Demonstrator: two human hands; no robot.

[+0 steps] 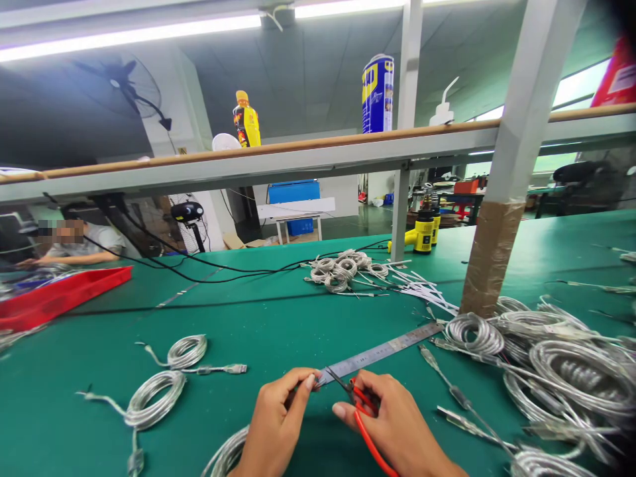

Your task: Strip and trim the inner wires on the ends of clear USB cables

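Your left hand and right hand sit just apart by the near end of a metal ruler.
Your left thumb and finger pinch thin wire ends at the ruler's tip; your right hand curls around red-handled pliers, their slim tips pointing toward the wires, though whether they touch cannot be told. A coiled cable lies beside your left wrist.

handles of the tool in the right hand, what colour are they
Red-orange; the handles show best in the head view, the only one.
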